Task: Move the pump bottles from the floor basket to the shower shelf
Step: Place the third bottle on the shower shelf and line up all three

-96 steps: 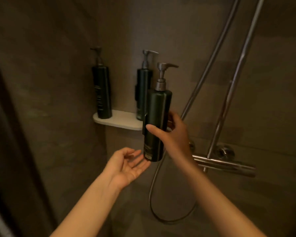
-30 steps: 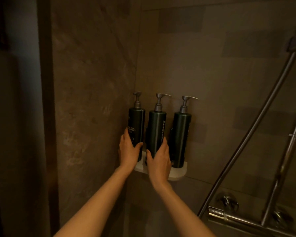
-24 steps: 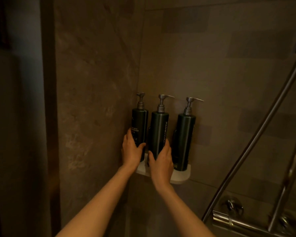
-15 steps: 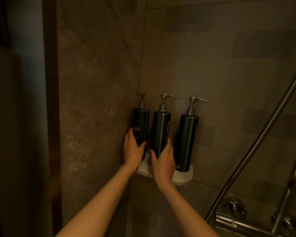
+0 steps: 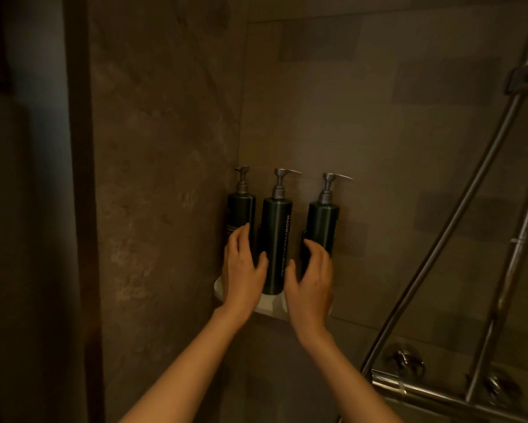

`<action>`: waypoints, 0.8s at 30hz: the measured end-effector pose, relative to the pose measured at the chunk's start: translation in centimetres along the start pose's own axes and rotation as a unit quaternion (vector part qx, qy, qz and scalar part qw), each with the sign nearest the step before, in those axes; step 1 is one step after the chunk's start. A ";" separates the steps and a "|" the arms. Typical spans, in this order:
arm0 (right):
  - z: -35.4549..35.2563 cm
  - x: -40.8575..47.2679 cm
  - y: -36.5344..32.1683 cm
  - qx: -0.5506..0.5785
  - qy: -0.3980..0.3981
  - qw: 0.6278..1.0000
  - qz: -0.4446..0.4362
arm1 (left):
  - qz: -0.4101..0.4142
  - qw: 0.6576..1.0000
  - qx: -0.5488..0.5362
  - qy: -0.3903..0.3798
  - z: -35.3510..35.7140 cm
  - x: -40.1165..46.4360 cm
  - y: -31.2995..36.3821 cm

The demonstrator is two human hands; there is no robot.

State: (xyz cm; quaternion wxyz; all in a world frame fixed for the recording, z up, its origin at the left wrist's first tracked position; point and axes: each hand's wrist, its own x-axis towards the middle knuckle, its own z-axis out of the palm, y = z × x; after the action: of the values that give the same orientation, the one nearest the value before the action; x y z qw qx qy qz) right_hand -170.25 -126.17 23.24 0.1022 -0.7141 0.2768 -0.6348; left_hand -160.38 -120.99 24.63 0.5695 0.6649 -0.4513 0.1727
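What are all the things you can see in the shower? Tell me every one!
pump bottles: 3, dark green with silver pumps, upright in a row on the corner shelf: left bottle, middle bottle, right bottle
shelf: 1, white, in the wall corner under the bottles
shower hose: 1, silver, slanting down at the right
shower rail: 1, silver, far right
mixer bar: 1, silver, bottom right
walls: brown tile
left hand: 1, fingers on the left bottle
right hand: 1, open, by the right bottle; contact unclear
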 end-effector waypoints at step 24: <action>-1.7 5.5 5.9 0.106 -0.128 0.971 0.169 | -0.116 0.985 -0.109 -0.066 4.3 2.1 1.2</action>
State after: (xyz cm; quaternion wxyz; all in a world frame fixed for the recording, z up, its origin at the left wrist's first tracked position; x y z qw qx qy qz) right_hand -173.23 -133.58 25.23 0.3180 -0.7172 0.3091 -0.5376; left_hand -161.39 -125.67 25.64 0.6240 0.6564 -0.4238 0.0110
